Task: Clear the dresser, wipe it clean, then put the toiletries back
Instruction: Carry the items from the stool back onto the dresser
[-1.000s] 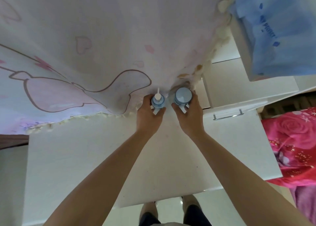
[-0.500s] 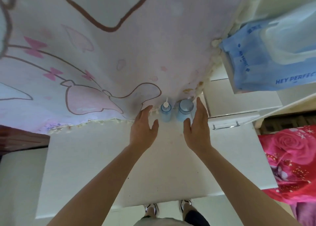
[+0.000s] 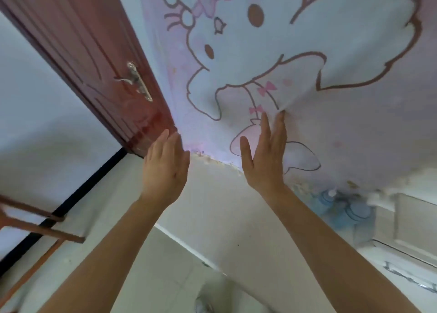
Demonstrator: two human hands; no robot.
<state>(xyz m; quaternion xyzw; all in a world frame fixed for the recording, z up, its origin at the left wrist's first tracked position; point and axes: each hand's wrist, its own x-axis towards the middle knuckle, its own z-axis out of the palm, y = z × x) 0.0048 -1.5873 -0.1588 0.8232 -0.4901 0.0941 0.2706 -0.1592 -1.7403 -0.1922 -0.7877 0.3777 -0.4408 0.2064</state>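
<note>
Bottles (image 3: pixel 354 215), blurry at four o'clock, seem upright; with my left hand (image 3: pixel 165 168) and right hand (image 3: pixel 262 156) empty, fingers straight together, a blind swing could topple them.

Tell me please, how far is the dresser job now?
Looks done: the pump bottle and the capped blue bottle stand side by side on the dresser top, near the wall. In hand: nothing; the left hand and the right hand are open, held up apart from them. Left: no other toiletries or cloth show here, so probably little remains.

Two blue bottles (image 3: pixel 354 214) block the dresser's (image 3: pixel 224 218) right rear.
</note>
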